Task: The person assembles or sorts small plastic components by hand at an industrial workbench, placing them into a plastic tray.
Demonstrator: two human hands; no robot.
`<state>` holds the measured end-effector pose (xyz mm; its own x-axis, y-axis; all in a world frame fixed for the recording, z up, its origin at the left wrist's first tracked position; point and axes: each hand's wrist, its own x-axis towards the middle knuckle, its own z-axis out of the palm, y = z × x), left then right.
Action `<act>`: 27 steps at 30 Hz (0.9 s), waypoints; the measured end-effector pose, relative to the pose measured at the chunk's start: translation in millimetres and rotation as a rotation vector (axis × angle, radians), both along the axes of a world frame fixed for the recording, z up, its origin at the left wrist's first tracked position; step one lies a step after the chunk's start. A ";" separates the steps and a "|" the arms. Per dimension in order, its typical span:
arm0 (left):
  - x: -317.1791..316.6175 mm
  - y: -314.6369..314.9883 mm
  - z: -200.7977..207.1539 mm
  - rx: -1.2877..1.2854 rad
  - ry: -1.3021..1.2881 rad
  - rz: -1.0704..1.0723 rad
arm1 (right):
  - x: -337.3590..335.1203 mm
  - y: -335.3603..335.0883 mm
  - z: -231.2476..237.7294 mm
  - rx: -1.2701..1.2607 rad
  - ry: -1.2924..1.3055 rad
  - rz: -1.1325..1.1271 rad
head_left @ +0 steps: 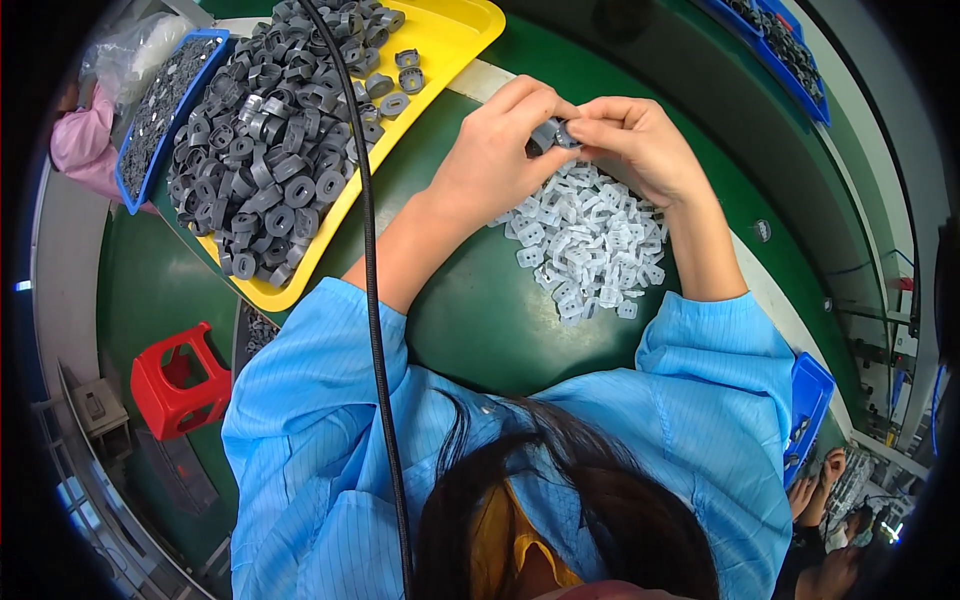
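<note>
Over the far part of the green table, my two hands meet at a small grey plastic ring part (546, 134). My left hand (490, 152) is closed, gripping the ring between thumb and fingers. My right hand (648, 148) pinches at the ring's right end; whether a smaller piece is also between those fingertips is hidden. Just below the hands lies a loose heap of small translucent white plastic clips (590, 240), flat pieces with holes. To the left, a yellow tray (440, 75) bears a big pile of grey ring parts (260, 150) like the held one.
A black cable (368, 240) hangs across the view, left of my hands. Beyond the yellow tray is a blue tray (128, 170) of small grey pieces, near a pink sleeve (85, 150). A red stool (180, 380) stands lower left. Blue bins (815, 100) and another person's hands (825, 480) are at right.
</note>
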<state>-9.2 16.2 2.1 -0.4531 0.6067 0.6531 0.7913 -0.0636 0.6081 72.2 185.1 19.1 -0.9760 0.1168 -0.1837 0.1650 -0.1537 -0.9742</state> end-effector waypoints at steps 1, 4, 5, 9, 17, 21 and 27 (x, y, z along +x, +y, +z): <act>-0.3 -0.7 0.1 -0.002 -0.002 -0.001 | 1.7 3.1 3.2 -0.002 -0.002 -0.001; -1.9 -2.1 2.4 -0.009 -0.064 0.017 | 2.1 15.9 6.7 -0.072 0.001 0.032; -3.3 -1.5 1.7 -0.013 -0.067 0.009 | 1.3 18.1 6.9 -0.041 0.001 -0.004; -5.7 2.5 -2.9 0.030 0.010 0.020 | 1.1 6.9 7.1 -0.031 -0.015 -0.041; -6.0 1.0 -1.9 0.003 0.045 -0.035 | 0.7 -5.5 3.7 0.423 0.063 -0.082; -3.7 -2.8 4.6 -0.038 -0.091 -0.017 | -0.5 -8.8 2.2 0.044 0.132 -0.078; -6.7 2.3 -3.7 -0.016 -0.655 -0.168 | -2.2 -22.5 -7.4 0.181 0.365 -0.227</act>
<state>-16.0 18.5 -1.6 -0.6510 0.7108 0.2664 0.2395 -0.1407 0.9606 70.0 162.6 11.7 -0.9191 0.3336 0.2099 -0.2115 0.0320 -0.9769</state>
